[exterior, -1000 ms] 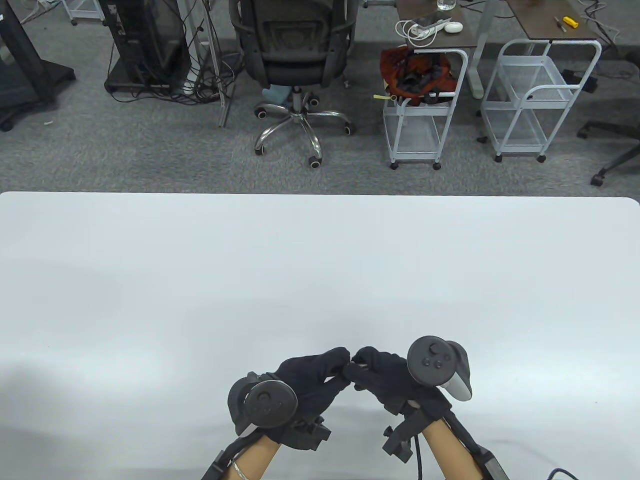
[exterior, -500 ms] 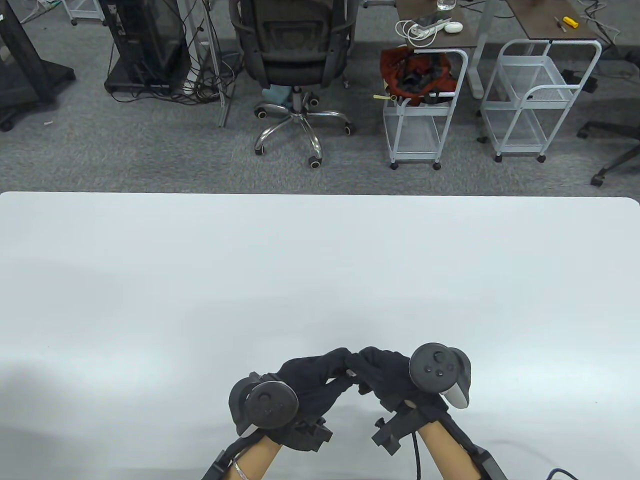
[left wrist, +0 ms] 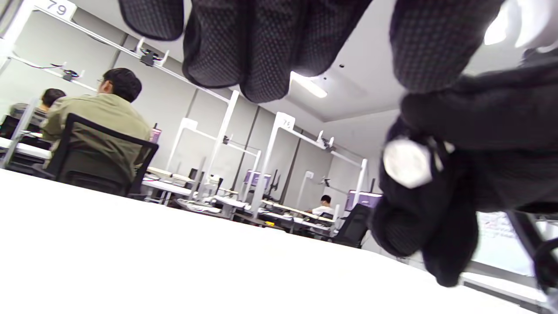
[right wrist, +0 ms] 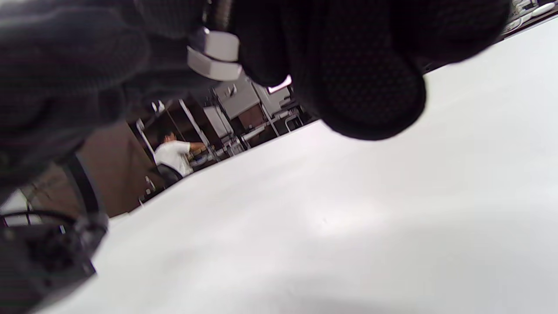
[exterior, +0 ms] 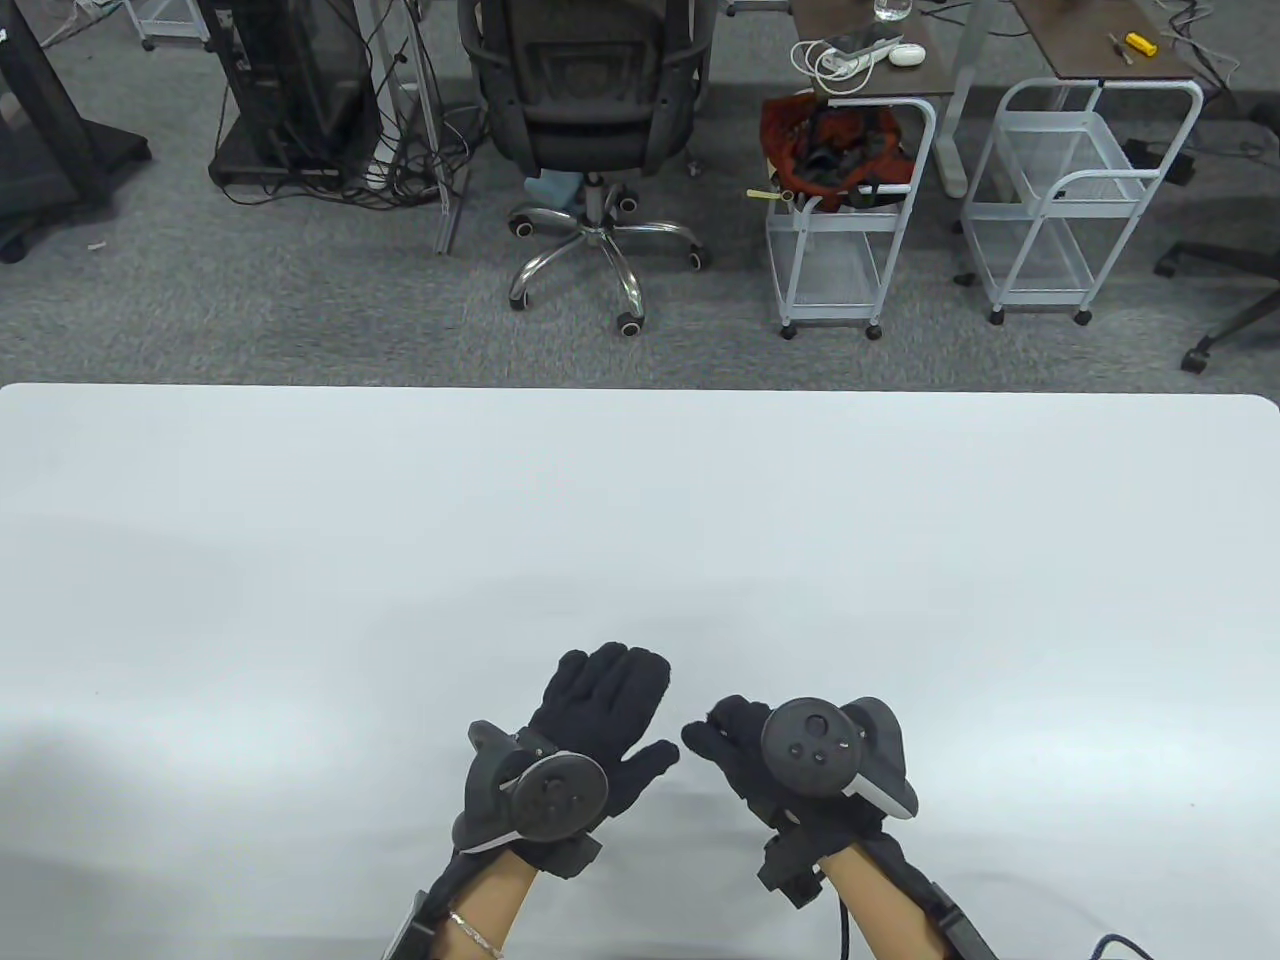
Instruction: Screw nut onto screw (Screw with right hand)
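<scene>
Because the right hand (exterior: 775, 765) does the turning, its fingers (right wrist: 362, 87) curl tight around the screw (left wrist: 407, 162), whose hex nut (right wrist: 214, 54) shows between them, held above the bench (exterior: 640, 560). Just left of it, the left hand (exterior: 600, 720) lies flat with fingers spread and holds nothing. Nothing stands between them; chair (exterior: 590, 120) and carts (exterior: 850, 200) sit far beyond.

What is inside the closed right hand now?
The right hand grips a hex nut on a screw; its round head shows. Fingers cover the shank.
</scene>
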Tool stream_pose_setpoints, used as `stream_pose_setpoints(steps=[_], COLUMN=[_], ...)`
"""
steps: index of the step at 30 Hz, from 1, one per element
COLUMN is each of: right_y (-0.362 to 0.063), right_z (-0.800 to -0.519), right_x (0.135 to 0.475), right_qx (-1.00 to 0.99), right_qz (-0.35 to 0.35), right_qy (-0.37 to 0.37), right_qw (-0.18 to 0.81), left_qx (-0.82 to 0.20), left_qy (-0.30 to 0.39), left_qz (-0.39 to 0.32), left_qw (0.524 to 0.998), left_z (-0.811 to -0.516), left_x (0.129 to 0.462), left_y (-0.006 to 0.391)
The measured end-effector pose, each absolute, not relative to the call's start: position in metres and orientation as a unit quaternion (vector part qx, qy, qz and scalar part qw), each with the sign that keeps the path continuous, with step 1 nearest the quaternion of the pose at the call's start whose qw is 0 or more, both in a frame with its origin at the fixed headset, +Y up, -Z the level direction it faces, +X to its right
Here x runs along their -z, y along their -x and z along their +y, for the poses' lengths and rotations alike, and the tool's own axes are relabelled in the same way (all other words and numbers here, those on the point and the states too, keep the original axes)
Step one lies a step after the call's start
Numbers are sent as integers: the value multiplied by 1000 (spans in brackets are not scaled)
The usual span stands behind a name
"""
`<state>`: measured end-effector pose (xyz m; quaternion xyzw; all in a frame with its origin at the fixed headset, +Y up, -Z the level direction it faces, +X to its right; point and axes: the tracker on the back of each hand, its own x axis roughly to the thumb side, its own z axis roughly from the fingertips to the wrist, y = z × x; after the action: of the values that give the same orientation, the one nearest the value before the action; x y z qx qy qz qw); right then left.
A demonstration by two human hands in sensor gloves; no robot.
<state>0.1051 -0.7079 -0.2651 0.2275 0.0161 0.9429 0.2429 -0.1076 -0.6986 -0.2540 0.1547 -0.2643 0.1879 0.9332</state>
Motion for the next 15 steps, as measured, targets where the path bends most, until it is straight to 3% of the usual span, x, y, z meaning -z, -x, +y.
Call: stream_pose_setpoints(steps=[12,15], right_y=[-74,-66], right_z=[-748,-754], right_x=[271,270], right_qx=[-965,-965], right_qz=[99,91], right_qy=[-240,-244], right_qw=[45,-17], left_qx=[-177,-179], left_qy=[-156,-156], left_qz=[-232,-232], left_qw=[944,943], left_z=[-703,-703], left_x=[261,262], left_y=[120,120])
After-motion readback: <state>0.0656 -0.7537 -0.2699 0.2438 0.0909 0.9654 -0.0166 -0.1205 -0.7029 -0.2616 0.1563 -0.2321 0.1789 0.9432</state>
